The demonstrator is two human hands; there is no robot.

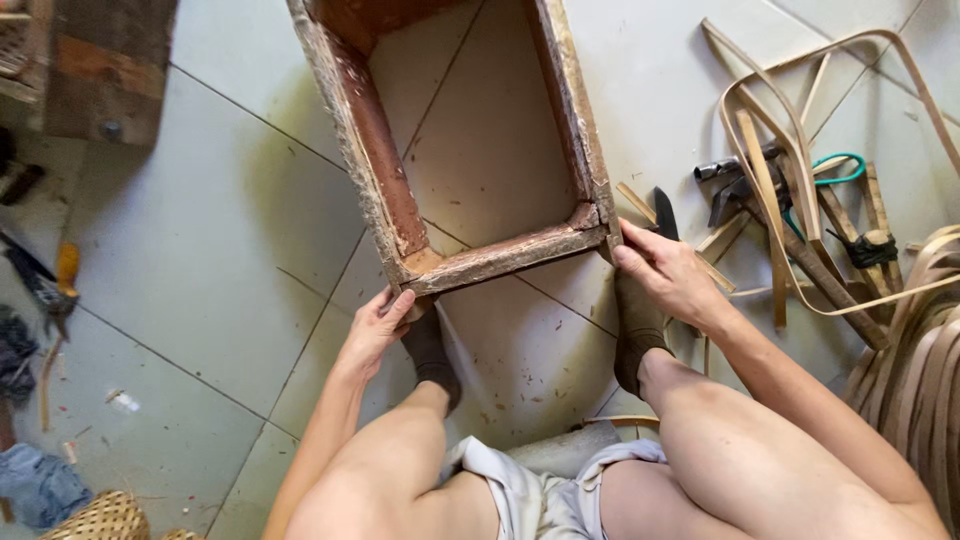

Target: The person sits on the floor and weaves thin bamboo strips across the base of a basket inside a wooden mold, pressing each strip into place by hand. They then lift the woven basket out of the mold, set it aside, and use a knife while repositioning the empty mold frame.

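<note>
On the pale tiled floor (190, 230), the left hand (375, 325) cups the near left corner of the worn, open rectangular wooden frame (500, 255), its grip curled loosely against the wood. The frame stands just ahead of two socked feet. The right hand (665, 275) clasps the near right corner, fingers wrapped on it. Even pressure at both corners, I judge, keeps the frame square. Bamboo strips (790, 130) lie farther right.

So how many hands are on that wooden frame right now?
2. The left hand grips the near left corner of the wooden frame; the right hand holds the near right corner. No other hands are in view.
</note>
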